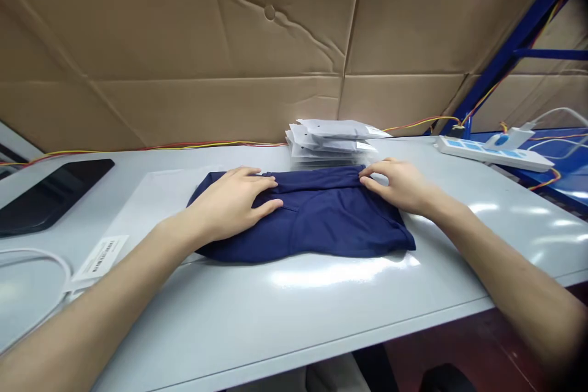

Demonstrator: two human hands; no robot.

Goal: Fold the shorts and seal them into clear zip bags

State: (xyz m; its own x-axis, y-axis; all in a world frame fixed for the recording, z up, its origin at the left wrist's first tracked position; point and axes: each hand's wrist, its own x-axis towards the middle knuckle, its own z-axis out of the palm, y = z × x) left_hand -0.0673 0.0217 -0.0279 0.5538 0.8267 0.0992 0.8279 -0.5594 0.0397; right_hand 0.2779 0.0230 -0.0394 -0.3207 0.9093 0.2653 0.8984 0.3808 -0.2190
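Observation:
A folded navy blue garment (340, 220) with visible seams lies across the middle of the table; its exact kind is unclear. My left hand (239, 202) rests on its left part, fingers stretched out and palm down. At the upper right corner, my right hand (395, 182) pinches the fabric between thumb and fingers. Partly under the garment's left end is a flat translucent plastic bag (147, 199), with a white barcode label (101, 257) near its lower end.
Behind the garment stands a stack of several packed translucent bags (337, 138). A black phone or tablet (50, 196) lies at left, near a white cable (64, 266). A power strip (493, 153) with a plugged-in charger sits at back right. Brown cardboard (184, 43) walls the back.

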